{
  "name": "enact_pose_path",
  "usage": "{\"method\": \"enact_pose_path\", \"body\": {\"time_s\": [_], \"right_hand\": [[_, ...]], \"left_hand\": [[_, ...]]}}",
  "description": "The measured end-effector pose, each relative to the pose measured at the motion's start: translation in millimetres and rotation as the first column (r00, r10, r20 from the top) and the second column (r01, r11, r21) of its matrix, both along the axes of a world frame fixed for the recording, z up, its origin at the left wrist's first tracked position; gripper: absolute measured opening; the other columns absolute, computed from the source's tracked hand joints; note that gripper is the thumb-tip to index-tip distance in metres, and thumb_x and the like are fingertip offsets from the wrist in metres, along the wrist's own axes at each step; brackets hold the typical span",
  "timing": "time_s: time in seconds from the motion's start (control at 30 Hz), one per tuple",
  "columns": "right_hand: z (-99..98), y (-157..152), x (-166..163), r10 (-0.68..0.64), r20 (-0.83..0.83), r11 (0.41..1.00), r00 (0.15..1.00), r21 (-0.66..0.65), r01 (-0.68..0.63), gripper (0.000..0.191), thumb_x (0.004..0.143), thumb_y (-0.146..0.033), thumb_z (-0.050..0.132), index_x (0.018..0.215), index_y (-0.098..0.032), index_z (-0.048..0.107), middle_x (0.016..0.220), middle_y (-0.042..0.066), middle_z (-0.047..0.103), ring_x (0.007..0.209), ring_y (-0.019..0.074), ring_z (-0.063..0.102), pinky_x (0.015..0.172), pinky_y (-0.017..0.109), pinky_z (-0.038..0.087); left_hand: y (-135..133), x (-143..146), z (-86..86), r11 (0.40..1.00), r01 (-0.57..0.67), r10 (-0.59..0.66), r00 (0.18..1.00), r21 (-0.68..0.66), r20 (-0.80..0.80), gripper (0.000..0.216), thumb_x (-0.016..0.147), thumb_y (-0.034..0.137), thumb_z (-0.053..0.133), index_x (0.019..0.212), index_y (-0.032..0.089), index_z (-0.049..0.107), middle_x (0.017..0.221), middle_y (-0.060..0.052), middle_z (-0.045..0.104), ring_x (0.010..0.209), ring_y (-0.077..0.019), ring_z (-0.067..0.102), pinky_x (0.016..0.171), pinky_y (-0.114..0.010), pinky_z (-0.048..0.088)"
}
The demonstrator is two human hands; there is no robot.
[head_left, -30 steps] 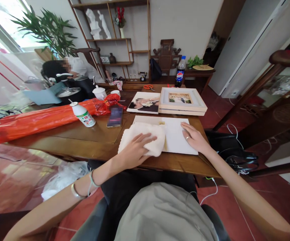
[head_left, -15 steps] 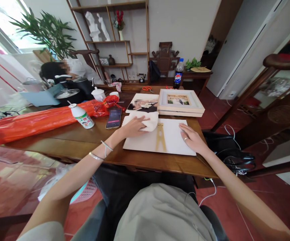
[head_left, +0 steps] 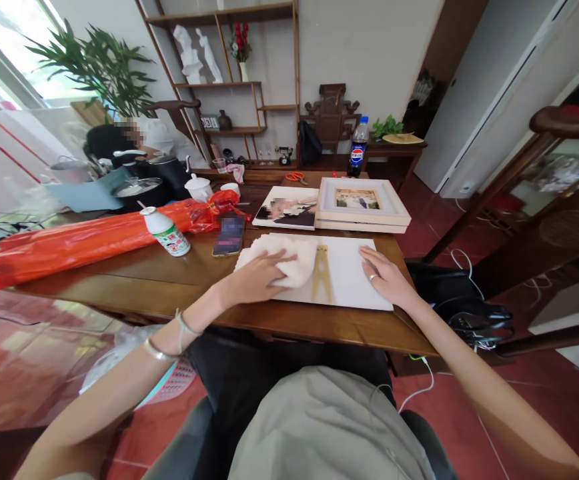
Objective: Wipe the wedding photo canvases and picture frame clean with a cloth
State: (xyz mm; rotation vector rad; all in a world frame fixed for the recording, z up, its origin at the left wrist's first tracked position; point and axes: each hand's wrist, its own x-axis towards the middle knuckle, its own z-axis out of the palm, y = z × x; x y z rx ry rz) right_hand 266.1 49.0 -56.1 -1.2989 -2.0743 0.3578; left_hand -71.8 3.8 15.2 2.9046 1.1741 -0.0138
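My left hand (head_left: 257,275) lies on a fluffy white cloth (head_left: 297,257), fingers spread and pressing it onto the left half of a flat white board (head_left: 347,267). At the board's right edge rests my right hand (head_left: 385,277), a ring on one finger and its fingers stretched out flat. Between the hands, a yellowish A-shaped piece (head_left: 322,275) shows on the board's face. Much of the board's left side is hidden beneath the cloth and hand.
Behind the board are a photo panel (head_left: 287,207) and stacked white picture frames (head_left: 394,217). A phone (head_left: 228,235), a white drink bottle (head_left: 165,231) and a red plastic-wrapped roll (head_left: 84,241) lie to the left. A cola bottle (head_left: 358,148) stands at the back. Another person (head_left: 154,137) is at far left.
My left hand has slid the cloth toward me and slightly left across the board, and the cloth looks more spread out. My right hand has stayed at the board's right edge.
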Motion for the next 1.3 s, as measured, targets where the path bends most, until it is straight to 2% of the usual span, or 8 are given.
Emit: {"method": "enact_pose_path", "body": {"time_s": [0.17,0.27,0.4,0.67,0.77,0.9,1.17,1.3], "right_hand": [[-0.3,0,1,0.008,0.009,1.000,1.000,0.000,-0.008,0.045,0.093,-0.034,0.042,0.133,-0.020,0.054,0.143,0.010,0.050,0.136,0.0266,0.042,0.115,0.051,0.031],[-0.9,0,2,0.005,0.005,1.000,1.000,0.000,-0.005,0.045,0.092,-0.035,0.042,0.133,-0.020,0.054,0.143,0.010,0.050,0.136,0.0269,0.042,0.116,0.051,0.031],[-1.3,1,1,0.015,-0.016,1.000,1.000,0.006,-0.015,0.045,0.092,-0.035,0.044,0.134,-0.022,0.054,0.143,0.008,0.051,0.136,0.0265,0.042,0.116,0.051,0.031],[1.5,-1,-1,0.005,0.001,1.000,1.000,-0.017,-0.005,0.046,0.092,-0.035,0.041,0.133,-0.019,0.054,0.144,0.010,0.050,0.137,0.0271,0.041,0.116,0.051,0.030],[1.4,-2,-1,0.006,-0.013,1.000,1.000,-0.011,-0.006,0.046,0.092,-0.036,0.042,0.134,-0.021,0.054,0.144,0.009,0.050,0.137,0.0272,0.041,0.116,0.051,0.030],[0.8,-1,-1,0.011,-0.014,1.000,1.000,-0.005,-0.012,0.046,0.092,-0.036,0.043,0.134,-0.022,0.053,0.144,0.008,0.050,0.137,0.0273,0.041,0.116,0.051,0.030],[0.2,-1,0,-0.005,0.019,1.000,1.000,-0.002,0.005,0.045,0.093,-0.032,0.040,0.134,-0.018,0.053,0.144,0.011,0.049,0.137,0.0262,0.041,0.116,0.050,0.031],[0.4,-1,0,-0.001,-0.001,1.000,1.000,-0.001,0.001,0.045,0.092,-0.033,0.042,0.133,-0.020,0.054,0.143,0.010,0.051,0.136,0.0268,0.041,0.116,0.051,0.031]], "left_hand": [[75,6,-2.6,1.000,-0.003,0.003,1.000,-0.002,-0.004,0.030,0.093,0.040,0.052,0.094,0.017,0.071,0.136,-0.010,0.056,0.137,-0.0299,0.038,0.109,-0.044,0.035],[96,13,-1.2,1.000,-0.025,0.025,1.000,-0.005,0.004,0.033,0.093,0.041,0.049,0.087,0.017,0.071,0.124,-0.009,0.064,0.132,-0.0295,0.044,0.102,-0.038,0.041],[84,19,1.6,0.999,-0.040,0.040,0.999,0.010,0.004,0.028,0.094,0.034,0.050,0.086,0.017,0.071,0.131,-0.009,0.060,0.131,-0.0276,0.045,0.099,-0.036,0.044],[-22,15,5.5,0.998,0.063,-0.063,0.998,0.000,-0.014,0.016,0.091,0.025,0.055,0.088,0.020,0.070,0.147,-0.001,0.045,0.141,-0.0255,0.030,0.114,-0.044,0.032],[-43,12,6.6,0.997,0.082,-0.082,0.996,-0.012,-0.020,0.014,0.090,0.024,0.056,0.090,0.020,0.070,0.148,0.001,0.043,0.142,-0.0267,0.028,0.114,-0.046,0.032],[-30,9,5.0,0.998,0.067,-0.067,0.997,0.007,-0.046,0.017,0.091,0.020,0.053,0.093,0.021,0.070,0.150,0.001,0.040,0.142,-0.0266,0.027,0.113,-0.046,0.032],[48,25,-5.0,0.986,-0.094,0.114,0.982,0.134,-0.152,0.024,0.092,0.019,0.052,0.108,0.015,0.069,0.154,-0.011,0.030,0.141,-0.0347,0.028,0.108,-0.053,0.035],[44,34,-4.3,0.984,-0.095,0.121,0.977,0.149,-0.176,0.023,0.093,0.021,0.051,0.107,0.015,0.069,0.155,-0.012,0.027,0.141,-0.0367,0.026,0.107,-0.056,0.035]]}}
